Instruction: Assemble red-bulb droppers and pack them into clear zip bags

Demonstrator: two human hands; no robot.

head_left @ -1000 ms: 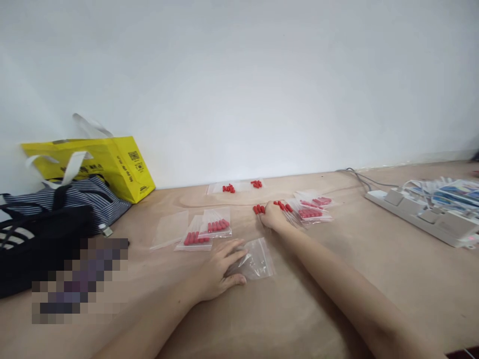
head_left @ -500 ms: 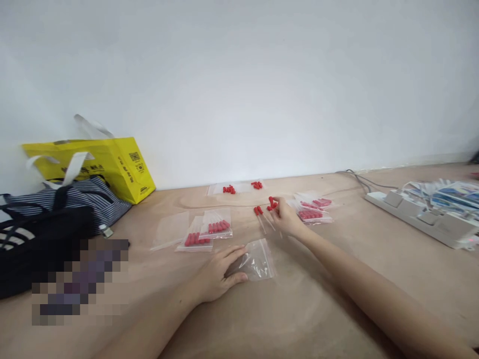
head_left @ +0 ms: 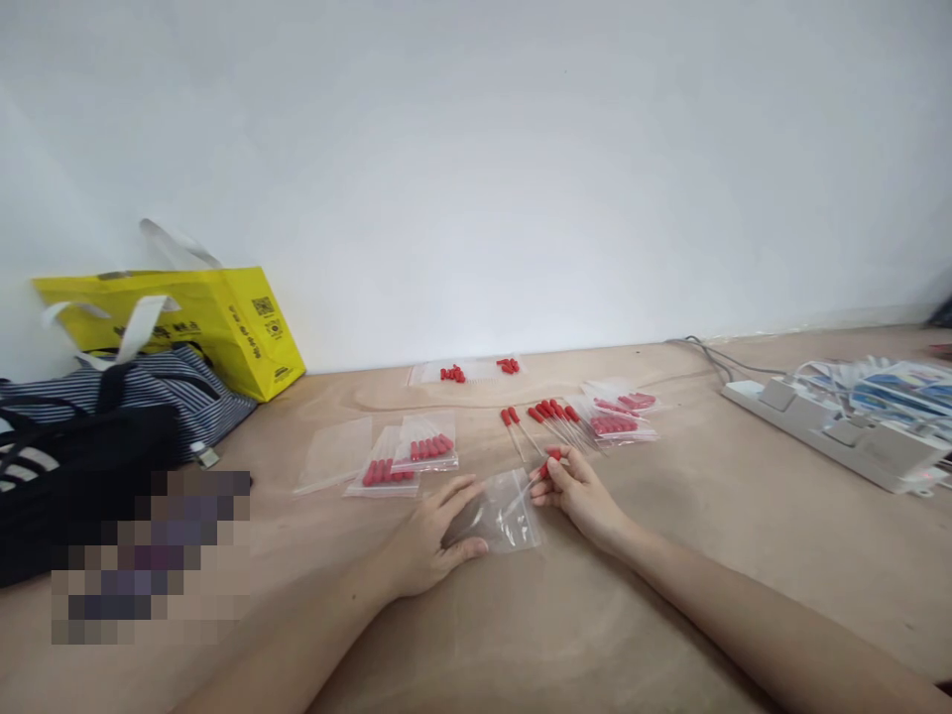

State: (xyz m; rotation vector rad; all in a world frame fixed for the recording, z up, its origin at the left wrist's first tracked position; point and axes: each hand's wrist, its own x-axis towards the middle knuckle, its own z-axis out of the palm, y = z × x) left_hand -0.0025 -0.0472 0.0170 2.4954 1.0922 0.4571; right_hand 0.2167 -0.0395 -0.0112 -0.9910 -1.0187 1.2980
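My left hand (head_left: 438, 531) holds the left end of a clear zip-lock bag (head_left: 506, 521), with thumb and fingers along its edges. At the bag's right end, my right hand (head_left: 576, 491) pinches a red-headed stick (head_left: 548, 461) by its head. The thin pale stem points left toward the bag's mouth; whether its tip is inside, I cannot tell. Just beyond lie two loose red-headed sticks (head_left: 509, 416) and a fanned group of red-headed sticks (head_left: 554, 410).
Left of the bag lie filled zip-lock bags (head_left: 423, 449) and a flat clear bag (head_left: 334, 456). More filled bags (head_left: 617, 421) lie right. Red pieces (head_left: 452, 374) rest on plastic by the wall. A yellow bag (head_left: 245, 327) stands left, a power strip (head_left: 833, 436) right.
My right hand has come back toward me from the group of sticks to the bag's mouth, now with one red-headed stick. My left hand stays on the bag.
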